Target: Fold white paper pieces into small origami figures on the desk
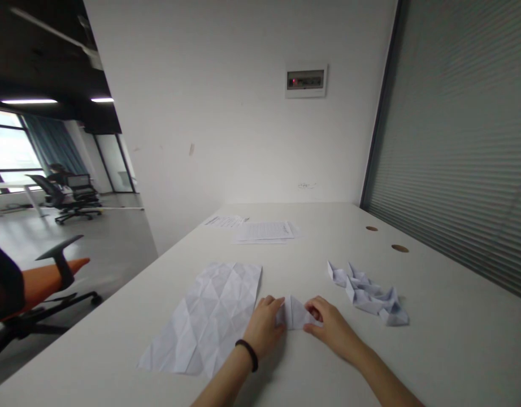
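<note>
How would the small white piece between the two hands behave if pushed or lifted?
The white piece looks like folded paper, so it is probably very light. The crease near its middle suggests it may bend there. Its straight lower edge suggests it would slide rather than roll.

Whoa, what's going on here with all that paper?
A person has both bare hands on a small folded white paper: the left hand at its left side, the right hand at its right. It's over a smooth white table. A big creased white paper sheet lies to the left, and folded, pointy white paper shapes sit to the right.
</note>
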Available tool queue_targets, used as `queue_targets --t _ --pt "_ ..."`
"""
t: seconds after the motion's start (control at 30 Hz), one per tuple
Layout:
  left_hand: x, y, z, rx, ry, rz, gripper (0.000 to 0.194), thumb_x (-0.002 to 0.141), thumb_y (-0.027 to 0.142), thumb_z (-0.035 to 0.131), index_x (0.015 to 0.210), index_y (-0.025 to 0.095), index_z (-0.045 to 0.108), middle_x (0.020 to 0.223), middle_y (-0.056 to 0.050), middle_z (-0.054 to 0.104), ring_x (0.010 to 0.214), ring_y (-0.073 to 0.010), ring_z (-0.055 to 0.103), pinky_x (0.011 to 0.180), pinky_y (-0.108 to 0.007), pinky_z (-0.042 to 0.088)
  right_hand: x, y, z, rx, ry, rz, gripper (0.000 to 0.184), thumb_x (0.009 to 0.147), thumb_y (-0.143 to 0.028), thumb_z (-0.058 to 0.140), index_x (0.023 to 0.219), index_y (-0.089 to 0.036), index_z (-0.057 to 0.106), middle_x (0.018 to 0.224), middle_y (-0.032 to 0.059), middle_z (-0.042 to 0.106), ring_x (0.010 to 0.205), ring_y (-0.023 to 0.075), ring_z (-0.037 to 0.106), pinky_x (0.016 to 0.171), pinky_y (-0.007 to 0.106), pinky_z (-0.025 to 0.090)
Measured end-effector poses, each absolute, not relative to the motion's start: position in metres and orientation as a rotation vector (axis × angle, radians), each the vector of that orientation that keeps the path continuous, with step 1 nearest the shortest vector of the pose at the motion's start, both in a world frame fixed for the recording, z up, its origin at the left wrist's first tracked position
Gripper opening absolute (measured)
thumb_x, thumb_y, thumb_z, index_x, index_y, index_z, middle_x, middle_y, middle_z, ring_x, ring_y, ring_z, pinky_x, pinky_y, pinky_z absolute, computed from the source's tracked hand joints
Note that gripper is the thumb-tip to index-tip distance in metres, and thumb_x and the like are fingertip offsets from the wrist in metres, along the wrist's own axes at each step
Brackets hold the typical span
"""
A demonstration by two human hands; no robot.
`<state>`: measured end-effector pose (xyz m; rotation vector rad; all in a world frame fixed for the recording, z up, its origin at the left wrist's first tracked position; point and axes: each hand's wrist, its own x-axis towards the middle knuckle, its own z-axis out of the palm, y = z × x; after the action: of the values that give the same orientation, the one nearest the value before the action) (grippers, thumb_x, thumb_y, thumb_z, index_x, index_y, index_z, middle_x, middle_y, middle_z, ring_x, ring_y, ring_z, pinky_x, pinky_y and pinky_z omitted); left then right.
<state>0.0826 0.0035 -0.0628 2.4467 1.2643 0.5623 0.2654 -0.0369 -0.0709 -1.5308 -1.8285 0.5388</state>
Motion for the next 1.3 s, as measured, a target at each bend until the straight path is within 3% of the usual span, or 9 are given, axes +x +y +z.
queue_targets --t 0.2,0.4,0.5,0.57,0.7,0.9,1.0,1.1,1.3 --pt "0.078 -0.002 -0.050 2.612 1.155 0.465 0.017 0.074 0.025 0.052 0.086 0.020 0.062 0.087 -0.003 0.059 0.083 -0.0175 0.052 0.074 -0.025 0.039 0.268 -0.042 -0.066 -1.438 -1.892 0.527 0.027 0.058 -0.002 0.043 0.071 -0.020 0.059 0.075 -0.0014 0.056 0.071 0.0131 0.052 0.063 0.022 0.039" --pt "0.073 -0.009 -0.037 2.528 1.038 0.419 0.049 0.087 0.044 0.029 0.067 0.018 0.066 0.084 -0.005 0.059 0.079 -0.0163 0.054 0.074 -0.026 0.039 0.271 -0.046 -0.060 -1.403 -1.930 0.652 0.037 0.054 0.002 0.038 0.062 -0.019 0.067 0.092 0.0041 0.057 0.087 0.0147 0.054 0.077 0.027 0.041" --pt "0.078 -0.013 -0.043 2.545 1.176 0.386 0.026 0.070 0.041 0.057 0.074 0.017 0.064 0.090 -0.006 0.057 0.084 -0.0201 0.051 0.075 -0.028 0.040 0.269 -0.049 -0.060 -1.441 -1.902 0.621 0.029 0.059 -0.003 0.044 0.064 -0.019 0.067 0.095 0.0053 0.056 0.091 0.0163 0.053 0.082 0.029 0.040" --pt "0.084 -0.016 -0.048 2.568 1.230 0.385 0.032 0.061 0.033 0.064 0.088 0.016 0.061 0.096 -0.007 0.054 0.090 -0.0222 0.048 0.078 -0.029 0.040 0.267 -0.049 -0.063 -1.437 -1.883 0.601 0.024 0.060 -0.006 0.047 0.066 -0.020 0.066 0.098 0.0050 0.054 0.094 0.0164 0.052 0.085 0.029 0.039" --pt "0.090 -0.023 -0.054 2.618 1.156 0.423 0.039 0.066 0.025 0.059 0.104 0.018 0.053 0.104 -0.007 0.051 0.096 -0.0224 0.044 0.084 -0.031 0.038 0.268 -0.042 -0.072 -1.454 -1.752 0.645 0.026 0.058 -0.007 0.051 0.077 -0.019 0.064 0.087 0.0031 0.058 0.079 0.0153 0.056 0.075 0.028 0.043" --pt "0.096 -0.028 -0.061 2.607 1.070 0.465 0.061 0.065 0.047 0.061 0.115 0.014 0.047 0.117 -0.011 0.046 0.107 -0.0270 0.038 0.094 -0.037 0.031 0.264 -0.028 -0.076 -1.297 -1.265 1.041 0.027 0.060 -0.028 0.059 0.083 -0.015 0.063 0.076 0.0036 0.065 0.068 0.0165 0.058 0.065 0.030 0.046" --pt "0.099 -0.024 -0.064 2.552 1.094 0.523 0.047 0.076 0.029 0.051 0.120 0.014 0.043 0.122 -0.010 0.045 0.111 -0.0241 0.037 0.097 -0.035 0.029 0.259 -0.030 -0.070 -1.156 -1.118 1.221 0.036 0.064 -0.044 0.056 0.088 -0.017 0.062 0.082 0.0050 0.065 0.069 0.0173 0.060 0.062 0.031 0.047" --pt "0.099 -0.020 -0.060 2.383 1.011 0.742 0.034 0.085 0.019 0.031 0.115 0.019 0.048 0.116 -0.007 0.051 0.107 -0.0185 0.044 0.095 -0.031 0.032 0.254 -0.033 -0.067 -1.133 -1.112 1.096 0.038 0.063 -0.043 0.059 0.094 -0.019 0.057 0.090 0.0062 0.063 0.076 0.0188 0.060 0.064 0.031 0.048" --pt "0.098 -0.015 -0.053 1.692 0.931 1.107 0.045 0.086 0.046 0.028 0.092 0.012 0.057 0.090 -0.008 0.063 0.084 -0.0202 0.056 0.077 -0.030 0.045 0.246 -0.031 -0.079 -1.084 -1.263 0.921 0.031 0.062 -0.036 0.064 0.085 -0.021 0.051 0.088 0.0040 0.059 0.082 0.0183 0.058 0.070 0.030 0.048"
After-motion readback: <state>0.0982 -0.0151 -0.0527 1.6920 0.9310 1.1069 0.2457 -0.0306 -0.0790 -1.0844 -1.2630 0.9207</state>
